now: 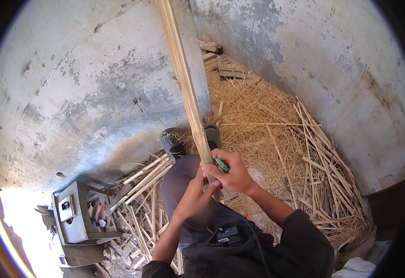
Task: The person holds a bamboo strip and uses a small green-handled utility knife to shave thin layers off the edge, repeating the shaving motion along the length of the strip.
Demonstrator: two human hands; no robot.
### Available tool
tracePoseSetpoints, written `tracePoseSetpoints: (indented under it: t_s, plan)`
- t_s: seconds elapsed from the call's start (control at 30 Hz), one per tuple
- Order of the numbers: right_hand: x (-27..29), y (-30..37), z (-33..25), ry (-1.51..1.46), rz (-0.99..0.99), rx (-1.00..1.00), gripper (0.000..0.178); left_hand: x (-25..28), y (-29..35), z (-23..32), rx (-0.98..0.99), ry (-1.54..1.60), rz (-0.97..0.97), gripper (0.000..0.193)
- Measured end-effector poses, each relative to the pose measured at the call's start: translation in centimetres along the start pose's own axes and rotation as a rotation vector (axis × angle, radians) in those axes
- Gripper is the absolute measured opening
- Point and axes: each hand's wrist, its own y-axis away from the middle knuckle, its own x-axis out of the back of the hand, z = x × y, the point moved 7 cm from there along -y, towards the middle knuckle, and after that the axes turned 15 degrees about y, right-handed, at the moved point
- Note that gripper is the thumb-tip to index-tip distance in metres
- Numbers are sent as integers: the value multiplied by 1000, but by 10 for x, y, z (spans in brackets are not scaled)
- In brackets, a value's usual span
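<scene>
A long, straw-coloured bamboo strip (186, 88) rises from my lap past the top edge of the view. Its near end lies between my two hands, over my thigh. My left hand (194, 191) is closed round the strip close to that end. Just beyond, my right hand (234, 172) grips a small green-handled tool (222, 165), its thumb and fingers pressed against the strip. Whatever blade or tip the tool has is hidden by the fingers and the strip.
Fine shavings (253, 111) cover the floor ahead. Split strips (325, 171) lean along the right wall, and more strips (142, 185) lie left of my leg. A pale wooden stool (75, 217) lies at the left. Weathered walls (105, 92) close in ahead; bricks (230, 69) sit in the far corner.
</scene>
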Motion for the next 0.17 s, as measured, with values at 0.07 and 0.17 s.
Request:
tracePoseSetpoints:
  t_s: [0.07,0.17]
  plan:
    - [1,0,-4,2,8,31,24,-5,4,-2,32,43,-9,47]
    - [-1,-1,3,-158,-104,-147,40,-4,7,-20,124,304,-7,48]
